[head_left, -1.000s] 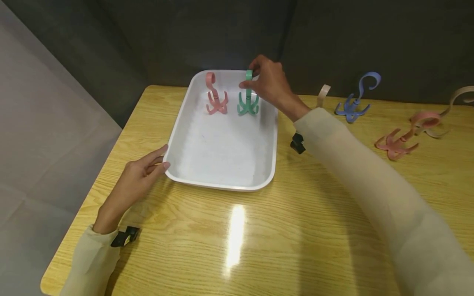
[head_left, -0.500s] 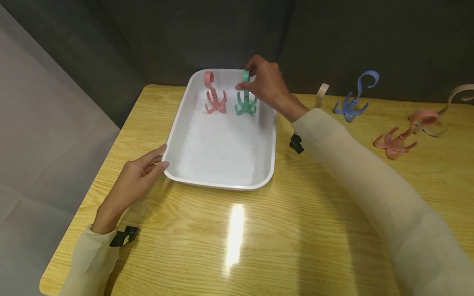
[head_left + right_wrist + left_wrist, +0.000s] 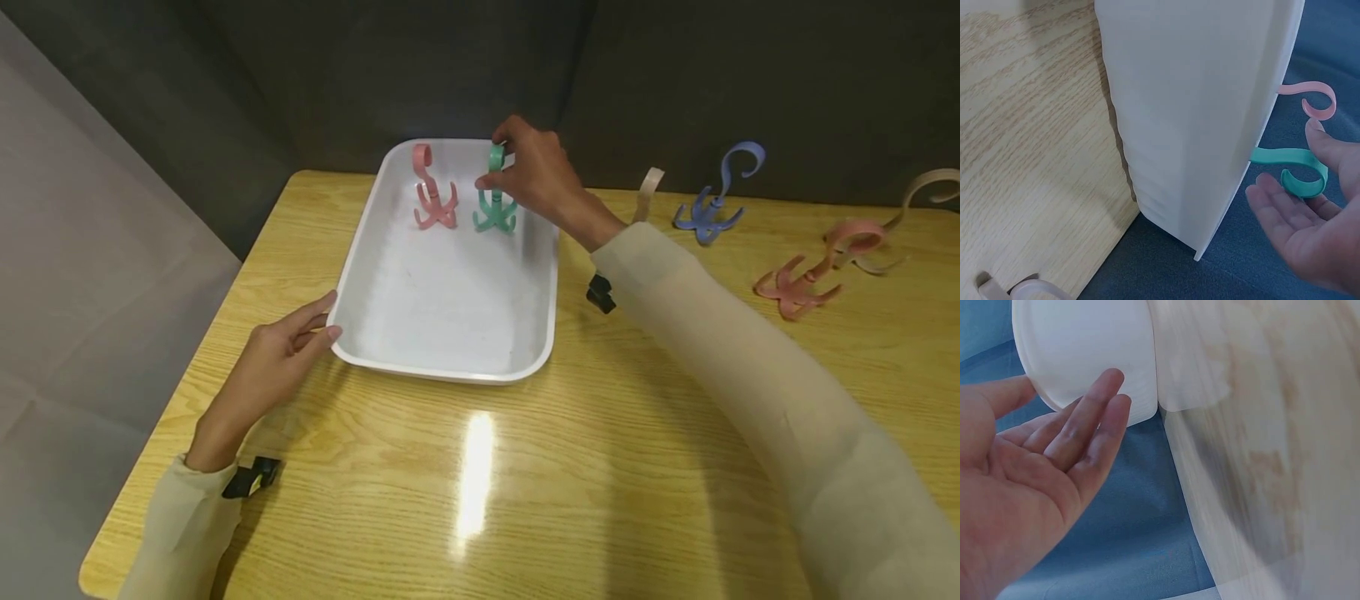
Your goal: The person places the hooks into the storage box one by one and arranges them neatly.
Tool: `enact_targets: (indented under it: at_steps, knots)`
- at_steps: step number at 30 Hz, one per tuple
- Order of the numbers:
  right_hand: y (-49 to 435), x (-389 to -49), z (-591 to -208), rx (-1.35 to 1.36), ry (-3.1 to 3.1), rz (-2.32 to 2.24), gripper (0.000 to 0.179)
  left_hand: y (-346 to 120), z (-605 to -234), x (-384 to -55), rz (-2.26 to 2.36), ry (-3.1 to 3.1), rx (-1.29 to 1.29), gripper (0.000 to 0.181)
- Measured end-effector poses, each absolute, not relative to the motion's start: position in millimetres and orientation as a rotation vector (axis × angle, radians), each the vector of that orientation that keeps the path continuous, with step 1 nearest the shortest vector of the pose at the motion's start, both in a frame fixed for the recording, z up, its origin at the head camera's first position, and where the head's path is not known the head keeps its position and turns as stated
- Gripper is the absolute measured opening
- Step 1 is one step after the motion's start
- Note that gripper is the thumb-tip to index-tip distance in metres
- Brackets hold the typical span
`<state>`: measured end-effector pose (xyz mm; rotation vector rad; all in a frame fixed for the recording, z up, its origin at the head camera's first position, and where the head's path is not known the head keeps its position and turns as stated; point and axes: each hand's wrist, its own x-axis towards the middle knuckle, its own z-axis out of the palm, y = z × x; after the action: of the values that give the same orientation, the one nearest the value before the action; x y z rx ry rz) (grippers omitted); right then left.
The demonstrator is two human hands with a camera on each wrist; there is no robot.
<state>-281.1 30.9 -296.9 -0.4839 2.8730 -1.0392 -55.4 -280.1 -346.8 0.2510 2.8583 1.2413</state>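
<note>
In the head view, my left hand point(image 3: 266, 371) is at the near left corner of a white plastic tray point(image 3: 442, 375). Its thumb touches the rim, and the left wrist view shows the fingers loosely extended along the outer wall. My right hand point(image 3: 543, 175) is around the curled top of a green claw-shaped hanger hook point(image 3: 495, 218) standing inside the tray. In the right wrist view, a gap separates thumb and fingers, with the green curl between them. A pink hook point(image 3: 435, 212) of the same kind stands to its left in the tray.
On the wooden table point(image 3: 375, 500), right of the tray, stand a blue hook point(image 3: 707, 221), another pink hook point(image 3: 797, 287) and a beige hook point(image 3: 930, 179). A second beige hook point(image 3: 649, 187) is partly hidden by the right sleeve. Dark cloth point(image 3: 420, 67) hangs behind.
My right hand has lowered slightly along the green hook. The left hand stays at the tray corner, and the whole view has shifted a little.
</note>
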Motion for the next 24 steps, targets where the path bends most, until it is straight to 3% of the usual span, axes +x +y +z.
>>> enact_targets:
  at_steps: [24]
  knots:
    - [55, -271, -281, -0.484, 2.810, -0.940, 0.104, -282, -349, -55, 1.244, 2.866, 0.262, 0.052]
